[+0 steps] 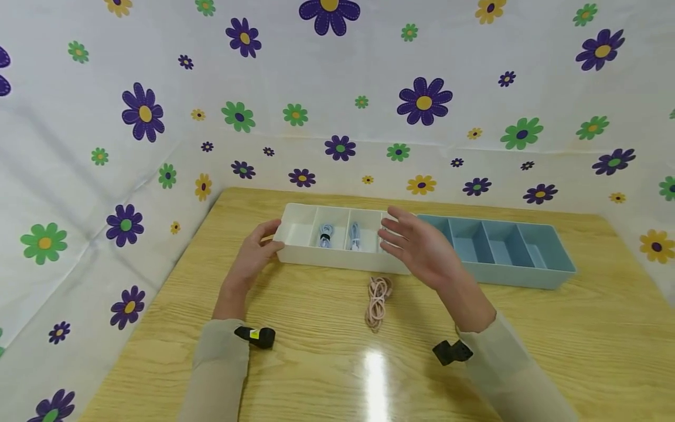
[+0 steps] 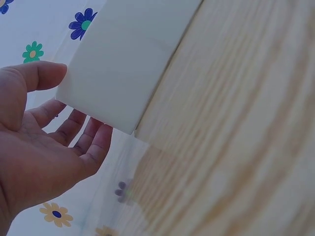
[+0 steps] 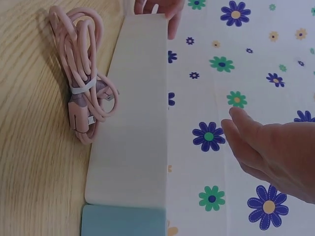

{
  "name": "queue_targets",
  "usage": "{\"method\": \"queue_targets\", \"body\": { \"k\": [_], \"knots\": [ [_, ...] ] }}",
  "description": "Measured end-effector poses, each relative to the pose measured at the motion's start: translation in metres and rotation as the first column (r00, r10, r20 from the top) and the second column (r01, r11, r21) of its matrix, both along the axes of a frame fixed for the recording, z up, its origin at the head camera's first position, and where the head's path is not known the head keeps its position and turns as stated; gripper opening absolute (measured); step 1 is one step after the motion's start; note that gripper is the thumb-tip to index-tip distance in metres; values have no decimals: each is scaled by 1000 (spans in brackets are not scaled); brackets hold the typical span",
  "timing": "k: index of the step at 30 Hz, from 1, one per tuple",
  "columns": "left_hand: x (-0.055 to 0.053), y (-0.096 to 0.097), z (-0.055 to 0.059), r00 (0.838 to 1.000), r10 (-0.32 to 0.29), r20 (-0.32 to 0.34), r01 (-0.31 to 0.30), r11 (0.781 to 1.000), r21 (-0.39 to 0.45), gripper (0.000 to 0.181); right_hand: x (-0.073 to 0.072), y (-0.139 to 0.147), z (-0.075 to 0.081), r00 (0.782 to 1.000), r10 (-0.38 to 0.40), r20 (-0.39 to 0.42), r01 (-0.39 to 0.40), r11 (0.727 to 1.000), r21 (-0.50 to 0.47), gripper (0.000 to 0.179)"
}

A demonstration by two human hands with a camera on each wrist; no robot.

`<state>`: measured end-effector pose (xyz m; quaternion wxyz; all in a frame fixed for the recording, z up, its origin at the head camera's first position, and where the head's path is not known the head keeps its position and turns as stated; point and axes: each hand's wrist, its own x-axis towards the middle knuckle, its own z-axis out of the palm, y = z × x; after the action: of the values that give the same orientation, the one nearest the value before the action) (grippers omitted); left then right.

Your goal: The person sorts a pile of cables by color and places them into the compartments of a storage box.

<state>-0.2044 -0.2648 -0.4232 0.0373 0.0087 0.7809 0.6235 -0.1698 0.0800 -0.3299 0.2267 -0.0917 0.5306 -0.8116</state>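
At the left end of a white divided box (image 1: 343,258), my left hand (image 1: 254,253) holds the end wall, fingers and thumb bent around it. The left wrist view shows the thumb by the rim and the fingertips at the end wall. Two light-blue cables lie bundled in the box's middle compartments: one cable (image 1: 326,234) has a black tie, the other cable (image 1: 355,236) a pale end. My right hand (image 1: 422,249) hovers over the box's right end with loosely extended fingers and holds nothing, hiding part of the last compartment. A pink cable (image 1: 377,302), coiled and tied, lies on the wood in front.
Against the white box's right end stands a blue-grey divided box (image 1: 519,275), partly behind my right hand. Both boxes rest on a wooden table (image 1: 311,346). A white cloth with printed flowers (image 1: 364,70) hangs behind the table and along its left side.
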Motion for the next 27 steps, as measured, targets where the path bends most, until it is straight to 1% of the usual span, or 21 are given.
{"method": "queue_targets", "body": {
  "k": [7,10,14,17,21,23,27],
  "knots": [
    [-1,-1,1,1000,5,-8,-5,1000,-2,55,9,9,-1,1000,-4,8,4,999,-38,57],
    [-1,0,2,1000,7,5,-7,1000,-1,55,14,14,-2,1000,-8,8,8,999,-31,57],
    [-2,1,5,1000,9,15,-9,1000,8,55,19,23,-2,1000,-14,-12,13,1000,-20,56],
    [-4,1,8,1000,9,2,-9,1000,5,55,20,30,-2,998,-19,-54,19,1000,2,57],
    [-6,0,9,1000,3,-4,-3,1000,-12,54,21,44,-3,990,-10,-138,22,996,88,57],
    [-6,0,8,1000,-1,2,1,1000,-23,54,21,51,-6,983,5,-183,22,990,141,58],
    [-2,-1,3,1000,1,18,-1,1000,-26,55,22,66,-13,962,19,-272,41,977,211,57]
  ]
}}
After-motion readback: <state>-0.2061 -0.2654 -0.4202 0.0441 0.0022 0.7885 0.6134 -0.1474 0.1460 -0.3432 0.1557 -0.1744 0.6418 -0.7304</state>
